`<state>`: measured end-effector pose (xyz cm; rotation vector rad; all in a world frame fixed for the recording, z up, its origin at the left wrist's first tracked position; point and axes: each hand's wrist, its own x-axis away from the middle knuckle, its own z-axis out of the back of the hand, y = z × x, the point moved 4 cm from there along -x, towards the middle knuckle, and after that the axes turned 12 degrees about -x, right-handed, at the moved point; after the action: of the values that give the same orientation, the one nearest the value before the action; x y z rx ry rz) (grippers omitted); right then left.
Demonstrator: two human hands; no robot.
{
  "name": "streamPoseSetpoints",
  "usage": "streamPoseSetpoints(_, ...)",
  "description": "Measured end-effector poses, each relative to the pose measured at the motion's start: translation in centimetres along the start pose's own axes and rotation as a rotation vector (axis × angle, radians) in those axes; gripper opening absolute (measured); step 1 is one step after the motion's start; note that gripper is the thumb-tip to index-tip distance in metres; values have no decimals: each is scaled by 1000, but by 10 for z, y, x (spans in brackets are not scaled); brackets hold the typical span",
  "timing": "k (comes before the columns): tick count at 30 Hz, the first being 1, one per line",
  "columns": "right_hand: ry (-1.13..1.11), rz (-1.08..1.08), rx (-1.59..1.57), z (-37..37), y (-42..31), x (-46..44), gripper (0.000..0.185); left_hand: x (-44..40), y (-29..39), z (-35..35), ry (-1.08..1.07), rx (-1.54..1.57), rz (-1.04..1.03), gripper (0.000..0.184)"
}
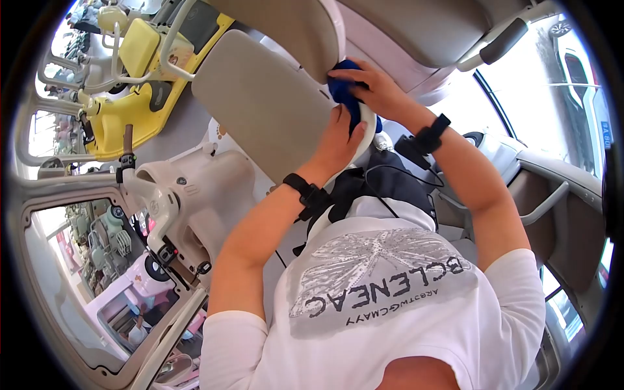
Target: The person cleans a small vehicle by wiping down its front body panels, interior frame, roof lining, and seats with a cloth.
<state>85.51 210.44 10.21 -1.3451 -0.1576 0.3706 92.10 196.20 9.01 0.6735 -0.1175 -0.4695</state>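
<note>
**The blue cloth [340, 90] lay straight ahead of your left hand [338, 138] and under the fingers of your right hand [378, 94]**

The cloth sat at twelve o'clock from your left hand and at nine o'clock from the palm of your right. Its long axis ran roughly from eleven to five, from a bunched upper end beside the lower corner of the backrest [292, 29] to a narrow tail by the pale rim [370, 127]. A blue patch [379, 123] showed across that rim, at about four o'clock from the bunch; whether it joined the rest could not be told.

Your right hand was nearer the bunch and was closed over it, back upward, fingers bent toward nine or ten o'clock, their tips slightly blurred. Your left hand was nearer the tail, fingers toward twelve, thumb lying beside the rim; whether it gripped the fabric or only pressed it could not be told. The two hands were near each other, with the cloth spanning the space between.

Your left forearm [266, 227] came in from seven o'clock, a black band [305, 190] at the wrist. Your right forearm [471, 162] came in from between four and five, elbow bent, a dark strapped device [429, 136] at the wrist. The broad seat cushion [260, 104] stretched away toward ten o'clock from your left hand, and the handlebar grip [128, 140] stood well apart, at nine.
</note>
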Motion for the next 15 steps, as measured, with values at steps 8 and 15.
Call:
streamPoseSetpoints(8,-164,-112,-137,8,4,-7,44,-10,-8,-2,-117,114,241,40)
streamPoseSetpoints(15,-129,27,122,0,-18,48,45,40,-9,26,-163,-111,45,28)
